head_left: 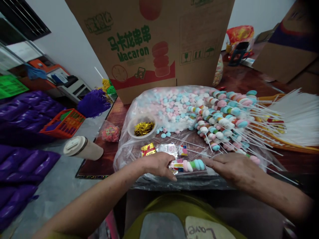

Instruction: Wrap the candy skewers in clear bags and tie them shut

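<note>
A skewer of pink, white, green and blue candies (193, 165) lies at the table's front edge, its left part in a clear printed wrapper. My left hand (161, 165) has its fingers closed on the wrapper's left end. At the candies' right end is my right hand (225, 166), fingers stretched out, the fingertips close to the blue candies. Just behind lie printed packets (168, 150). A bowl of gold twist ties (144, 127) stands farther back on the left. Many finished candy skewers (224, 116) are piled behind my right hand.
Loose candies (176, 103) cover a plastic sheet before a large cardboard box (159, 49). White sticks (299, 116) fill an orange basket (296, 148) at the right. A lidded cup (83, 148) and a bag of pink candies (110, 132) stand at the left edge.
</note>
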The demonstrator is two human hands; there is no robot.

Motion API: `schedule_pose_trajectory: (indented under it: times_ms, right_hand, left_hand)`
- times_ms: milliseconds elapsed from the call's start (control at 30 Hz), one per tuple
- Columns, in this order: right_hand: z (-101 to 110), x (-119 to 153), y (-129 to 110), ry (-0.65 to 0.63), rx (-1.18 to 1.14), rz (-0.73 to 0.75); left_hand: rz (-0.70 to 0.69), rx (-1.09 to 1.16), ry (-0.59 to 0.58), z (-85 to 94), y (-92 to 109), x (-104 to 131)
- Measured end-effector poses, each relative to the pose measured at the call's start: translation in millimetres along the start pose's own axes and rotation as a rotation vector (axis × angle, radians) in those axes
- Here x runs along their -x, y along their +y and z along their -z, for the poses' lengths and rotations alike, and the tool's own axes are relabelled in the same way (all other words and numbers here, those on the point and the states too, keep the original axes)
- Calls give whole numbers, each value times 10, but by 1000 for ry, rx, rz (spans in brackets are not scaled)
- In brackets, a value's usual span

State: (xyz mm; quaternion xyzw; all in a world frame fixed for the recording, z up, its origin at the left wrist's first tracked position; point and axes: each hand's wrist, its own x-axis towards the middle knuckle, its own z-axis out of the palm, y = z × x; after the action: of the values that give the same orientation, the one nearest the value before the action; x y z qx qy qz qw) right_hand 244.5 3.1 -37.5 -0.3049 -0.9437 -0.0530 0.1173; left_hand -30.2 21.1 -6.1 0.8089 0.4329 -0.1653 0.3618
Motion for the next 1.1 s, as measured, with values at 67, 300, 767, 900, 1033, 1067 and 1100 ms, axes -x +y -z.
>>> schedule_pose_trajectory:
  times_ms: [67, 300, 767, 900, 1033, 1067, 1100]
  right_hand:
    - [93, -47, 6, 31, 163, 84]
    - [90, -118, -91, 78, 187, 143]
    - [-6, 20, -350, -211, -249, -104]
    - [4, -92, -367, -269, -279, -151]
    - [-19, -128, -280, -210, -256, -152]
    - [-11, -114, -246, -185, -273, -139]
    - [3, -92, -215, -173, -288, -127]
  left_hand:
    - [-17, -53, -32, 20, 32, -25]
    - [-104, 58, -29, 103, 65, -57]
    - [48, -175, 287, -163, 267, -131]
    - [35, -261, 283, -217, 366, -182]
    - [28, -196, 274, -207, 346, -202]
    - [35, -181, 291, -192, 330, -192]
    - [50, -182, 317, -176, 316, -179]
